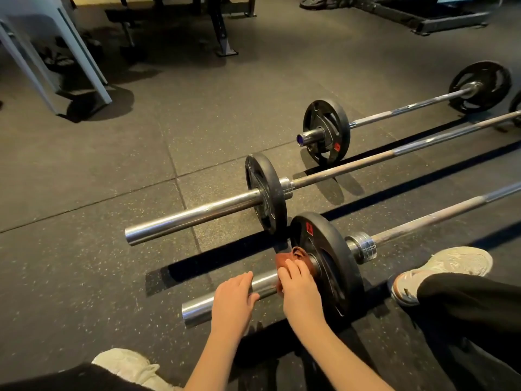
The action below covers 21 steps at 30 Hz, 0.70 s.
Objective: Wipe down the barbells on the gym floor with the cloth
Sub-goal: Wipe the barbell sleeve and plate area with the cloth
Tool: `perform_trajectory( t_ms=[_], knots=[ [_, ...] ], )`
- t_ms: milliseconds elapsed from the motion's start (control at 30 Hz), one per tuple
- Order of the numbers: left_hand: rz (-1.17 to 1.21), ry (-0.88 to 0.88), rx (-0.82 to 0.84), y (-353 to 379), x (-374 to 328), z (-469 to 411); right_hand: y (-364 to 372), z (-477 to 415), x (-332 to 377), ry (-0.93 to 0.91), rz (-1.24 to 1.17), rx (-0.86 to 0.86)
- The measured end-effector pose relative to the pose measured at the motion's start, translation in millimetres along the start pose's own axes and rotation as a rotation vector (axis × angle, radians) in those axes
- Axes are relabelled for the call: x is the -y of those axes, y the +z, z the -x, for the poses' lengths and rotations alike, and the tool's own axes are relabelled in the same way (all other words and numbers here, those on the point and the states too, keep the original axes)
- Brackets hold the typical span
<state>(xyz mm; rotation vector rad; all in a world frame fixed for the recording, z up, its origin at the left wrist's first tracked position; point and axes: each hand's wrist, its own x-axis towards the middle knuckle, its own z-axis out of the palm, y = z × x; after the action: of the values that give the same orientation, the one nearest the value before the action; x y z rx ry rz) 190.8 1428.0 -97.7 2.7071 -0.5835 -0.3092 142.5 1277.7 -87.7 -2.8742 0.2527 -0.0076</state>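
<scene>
1. Currently logged three barbells side by side on the rubber gym floor [84, 249]: near barbell [423, 221], middle barbell [197, 215], far barbell [408, 112], all laid from near left to far right.
2. Found the left hand [234, 300] draped over the near barbell's chrome sleeve [197, 309], fingers curled across the top, thumb on the near side. Read as steadying the bar.
3. Found the right hand [297, 286] just right of it, fingers closed on a rust-brown cloth [287, 259], pressing it round the sleeve at the junction with the black plate [318, 241].
4. Placed the cloth at the sleeve's inner end, touching the plate's face, partly hidden under the fingers.
5. Judged step in hand: wiping the left sleeve of the near barbell. Probably early in the task, with the shaft beyond the plate and the other two bars to follow. Cannot confirm cleanliness from the surfaces.
6. Next move, as judged: draw the cloth leftward along the sleeve toward its open end. Requires sliding the left hand clear first. Keep the wrap snug and guard against the bar rolling.
</scene>
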Motion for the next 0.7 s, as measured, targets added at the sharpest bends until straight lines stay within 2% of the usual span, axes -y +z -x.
perform_trajectory(
  t_ms=[100, 167, 267, 300, 433, 533, 600, 700],
  knots=[
    [-0.002, 0.013, -0.005, -1, 0, -1, -19, -13, -31, -0.146, 0.019, 0.07],
    [0.012, 0.013, -0.013, -3, 1, -1, -23, -15, -40, -0.095, -0.009, 0.042],
    [0.012, 0.008, -0.024, -4, -1, -1, -9, -2, -7, 0.085, -0.085, 0.005],
    [0.011, 0.006, -0.025, -3, -1, -1, -5, 0, 4, 0.085, -0.108, 0.003],
    [0.022, 0.021, -0.023, -3, -1, 0, -23, -13, -16, -0.155, -0.067, 0.091],
    [0.035, 0.028, -0.023, -3, 2, 0, -29, -20, -31, -0.027, -0.078, 0.074],
    [0.041, 0.029, -0.028, -2, 2, 0, -17, -12, -8, 0.082, -0.086, 0.032],
    [0.045, 0.036, -0.039, -3, 2, 2, -10, -3, 15, 0.0, -0.096, 0.072]
  ],
)
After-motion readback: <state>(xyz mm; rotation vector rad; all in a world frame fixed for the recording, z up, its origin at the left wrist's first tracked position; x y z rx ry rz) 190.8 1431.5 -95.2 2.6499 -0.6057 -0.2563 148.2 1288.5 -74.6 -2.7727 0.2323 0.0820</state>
